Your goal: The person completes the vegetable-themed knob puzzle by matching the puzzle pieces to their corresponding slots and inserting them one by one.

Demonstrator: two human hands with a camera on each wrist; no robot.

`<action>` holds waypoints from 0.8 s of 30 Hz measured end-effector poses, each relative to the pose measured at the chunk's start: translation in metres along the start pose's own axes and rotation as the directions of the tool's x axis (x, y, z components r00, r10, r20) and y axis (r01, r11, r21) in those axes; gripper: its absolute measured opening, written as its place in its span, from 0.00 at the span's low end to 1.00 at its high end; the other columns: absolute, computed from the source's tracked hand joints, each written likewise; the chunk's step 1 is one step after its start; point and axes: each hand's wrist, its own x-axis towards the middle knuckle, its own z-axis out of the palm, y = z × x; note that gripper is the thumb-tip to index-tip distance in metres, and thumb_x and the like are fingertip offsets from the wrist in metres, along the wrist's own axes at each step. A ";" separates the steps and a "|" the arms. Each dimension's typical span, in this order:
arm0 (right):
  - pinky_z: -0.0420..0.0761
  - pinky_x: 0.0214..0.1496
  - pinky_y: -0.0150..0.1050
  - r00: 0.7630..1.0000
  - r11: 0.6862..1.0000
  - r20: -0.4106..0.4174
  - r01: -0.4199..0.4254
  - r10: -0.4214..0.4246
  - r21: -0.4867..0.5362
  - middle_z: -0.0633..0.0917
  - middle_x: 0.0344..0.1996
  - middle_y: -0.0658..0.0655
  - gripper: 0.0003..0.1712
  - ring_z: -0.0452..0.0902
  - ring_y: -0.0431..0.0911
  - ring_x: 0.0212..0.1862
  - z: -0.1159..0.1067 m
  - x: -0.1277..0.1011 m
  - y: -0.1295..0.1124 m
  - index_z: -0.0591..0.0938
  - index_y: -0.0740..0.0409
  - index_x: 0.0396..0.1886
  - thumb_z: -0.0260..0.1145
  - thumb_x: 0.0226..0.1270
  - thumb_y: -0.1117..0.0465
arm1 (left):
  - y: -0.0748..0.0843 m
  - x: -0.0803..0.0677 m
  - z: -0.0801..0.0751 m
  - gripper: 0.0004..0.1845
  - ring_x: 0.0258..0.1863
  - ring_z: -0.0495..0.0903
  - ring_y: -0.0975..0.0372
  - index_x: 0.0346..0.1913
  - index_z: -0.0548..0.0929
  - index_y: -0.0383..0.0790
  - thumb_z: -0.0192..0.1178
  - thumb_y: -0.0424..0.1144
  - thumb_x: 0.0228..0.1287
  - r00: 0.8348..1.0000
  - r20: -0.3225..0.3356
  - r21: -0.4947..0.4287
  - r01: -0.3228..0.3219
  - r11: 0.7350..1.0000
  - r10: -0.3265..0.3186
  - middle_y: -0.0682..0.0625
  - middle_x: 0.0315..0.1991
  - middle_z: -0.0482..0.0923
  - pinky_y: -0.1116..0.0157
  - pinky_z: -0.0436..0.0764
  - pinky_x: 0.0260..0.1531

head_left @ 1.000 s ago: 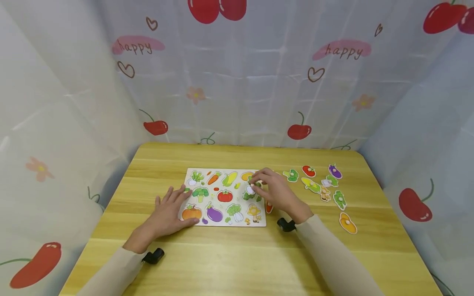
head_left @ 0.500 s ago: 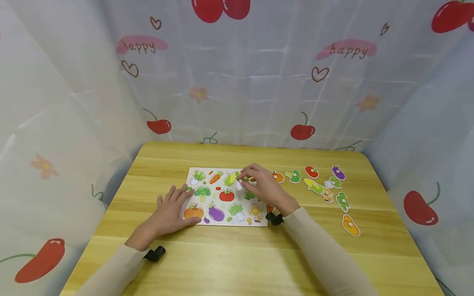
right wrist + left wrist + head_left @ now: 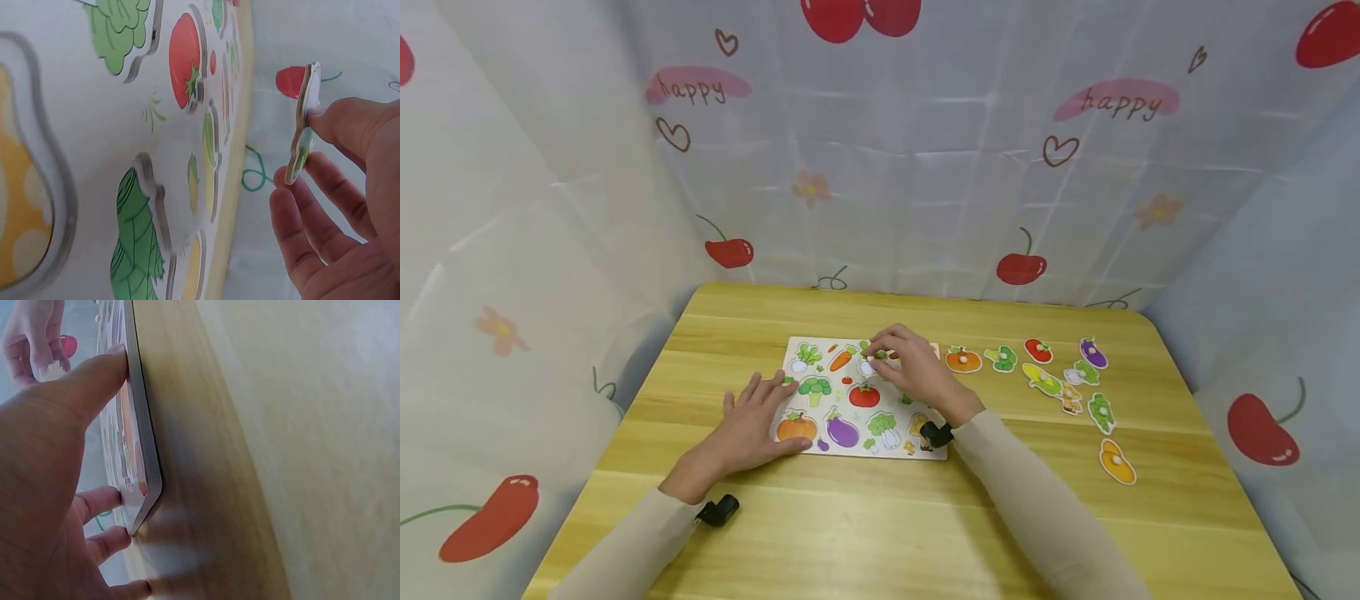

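Observation:
A white vegetable puzzle board (image 3: 820,347) lies flat on the wooden table (image 3: 880,517). My left hand (image 3: 752,421) rests flat with straight fingers on the board's left edge; in the left wrist view my thumb (image 3: 94,378) presses the board's edge (image 3: 145,456). My right hand (image 3: 904,367) hovers over the board's upper middle and pinches a small white and green puzzle piece (image 3: 304,125) by its peg, held a little above the board (image 3: 75,156). Tomato, eggplant, pumpkin and broccoli pieces sit in the board.
Several loose vegetable pieces lie on the table right of the board: a pumpkin (image 3: 962,359), broccoli (image 3: 1002,358), tomato (image 3: 1038,350), eggplant (image 3: 1093,352), corn (image 3: 1043,380) and a yellow piece (image 3: 1117,462). Cherry-print curtains enclose the table on three sides.
My right hand has lifted the white and green piece from the board's right side and carried it left toward the upper middle. The left hand has stayed put.

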 end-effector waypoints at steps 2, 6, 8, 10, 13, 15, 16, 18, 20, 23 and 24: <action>0.93 0.67 0.53 1.000 1.000 0.004 0.013 -0.013 -0.014 0.89 0.63 0.62 0.07 0.94 0.56 0.61 0.003 0.004 -0.001 0.95 0.59 0.55 0.76 0.84 0.65 | 0.000 0.001 0.000 0.57 0.93 0.52 0.24 0.92 0.70 0.42 0.77 0.70 0.71 1.000 0.004 0.004 0.003 1.000 -0.003 0.34 0.94 0.60 0.07 0.51 0.76; 0.93 0.67 0.52 1.000 0.999 0.017 0.014 -0.014 -0.029 0.89 0.64 0.62 0.07 0.93 0.56 0.62 0.010 0.012 -0.004 0.94 0.58 0.56 0.76 0.85 0.64 | 0.001 0.001 0.000 0.57 0.93 0.52 0.24 0.92 0.70 0.42 0.77 0.70 0.71 1.000 0.010 0.003 0.002 1.000 -0.002 0.33 0.94 0.60 0.06 0.51 0.75; 0.93 0.68 0.52 1.000 1.000 0.027 0.007 -0.006 -0.025 0.89 0.64 0.61 0.08 0.92 0.56 0.63 0.013 0.016 -0.006 0.94 0.58 0.56 0.76 0.85 0.63 | 0.001 0.001 0.001 0.57 0.93 0.52 0.24 0.92 0.69 0.43 0.76 0.71 0.71 1.000 0.014 0.001 0.003 1.000 -0.003 0.33 0.94 0.60 0.06 0.51 0.75; 0.92 0.69 0.52 0.999 1.000 0.038 0.002 -0.001 -0.019 0.89 0.65 0.61 0.08 0.91 0.56 0.64 0.016 0.020 -0.008 0.94 0.58 0.57 0.76 0.86 0.63 | 0.001 0.001 0.001 0.57 0.93 0.52 0.24 0.92 0.69 0.43 0.76 0.71 0.72 1.000 0.020 0.003 0.006 1.000 -0.006 0.34 0.94 0.59 0.06 0.51 0.75; 0.91 0.71 0.53 0.999 1.000 0.053 0.000 0.001 -0.016 0.89 0.65 0.61 0.08 0.90 0.56 0.65 0.021 0.026 -0.009 0.94 0.58 0.57 0.76 0.86 0.63 | 0.002 0.001 0.003 0.57 0.93 0.52 0.24 0.93 0.68 0.44 0.75 0.72 0.72 1.000 0.025 0.008 0.008 1.000 -0.008 0.34 0.95 0.59 0.06 0.52 0.76; 0.91 0.71 0.52 0.998 1.000 0.061 -0.004 0.005 -0.010 0.88 0.65 0.60 0.09 0.89 0.55 0.65 0.025 0.030 -0.010 0.94 0.57 0.58 0.76 0.86 0.63 | 0.002 0.002 0.003 0.57 0.93 0.52 0.24 0.93 0.68 0.44 0.75 0.72 0.72 1.000 0.026 0.011 0.006 1.000 -0.006 0.34 0.95 0.59 0.06 0.52 0.75; 0.91 0.70 0.52 0.998 1.000 0.065 -0.007 0.007 -0.009 0.88 0.65 0.60 0.09 0.89 0.55 0.65 0.028 0.032 -0.011 0.94 0.57 0.58 0.76 0.86 0.62 | 0.002 0.002 0.004 0.57 0.94 0.51 0.24 0.93 0.68 0.44 0.75 0.72 0.72 1.000 0.028 0.008 0.008 1.000 -0.008 0.34 0.95 0.59 0.06 0.51 0.75; 0.92 0.70 0.51 0.997 1.000 0.074 -0.016 0.016 -0.002 0.88 0.65 0.60 0.09 0.89 0.55 0.65 0.033 0.036 -0.012 0.94 0.57 0.59 0.75 0.86 0.62 | 0.003 0.003 0.004 0.57 0.94 0.50 0.24 0.93 0.68 0.44 0.75 0.72 0.72 0.999 0.031 0.002 0.011 1.000 -0.011 0.34 0.95 0.58 0.06 0.50 0.76; 0.92 0.69 0.50 0.996 1.000 0.083 -0.024 0.023 0.008 0.88 0.66 0.60 0.09 0.89 0.55 0.65 0.038 0.041 -0.013 0.94 0.57 0.59 0.75 0.87 0.62 | 0.003 0.002 0.003 0.57 0.93 0.51 0.22 0.93 0.68 0.44 0.75 0.72 0.72 1.000 0.026 0.005 0.006 1.000 -0.006 0.33 0.94 0.59 0.05 0.51 0.74; 0.93 0.68 0.50 0.995 0.999 0.096 -0.031 0.029 0.021 0.88 0.66 0.60 0.09 0.89 0.55 0.64 0.046 0.046 -0.015 0.94 0.56 0.59 0.74 0.88 0.61 | 0.002 0.002 0.003 0.57 0.93 0.50 0.23 0.93 0.68 0.45 0.75 0.72 0.72 0.999 0.032 0.007 0.015 1.000 -0.016 0.34 0.95 0.58 0.06 0.50 0.75; 0.93 0.67 0.50 0.995 0.999 0.098 -0.032 0.029 0.023 0.88 0.66 0.60 0.09 0.89 0.55 0.63 0.048 0.048 -0.016 0.94 0.56 0.59 0.74 0.88 0.61 | 0.002 0.001 0.002 0.57 0.93 0.51 0.22 0.93 0.68 0.44 0.75 0.72 0.72 0.999 0.029 0.015 0.012 1.000 -0.013 0.34 0.95 0.59 0.05 0.51 0.74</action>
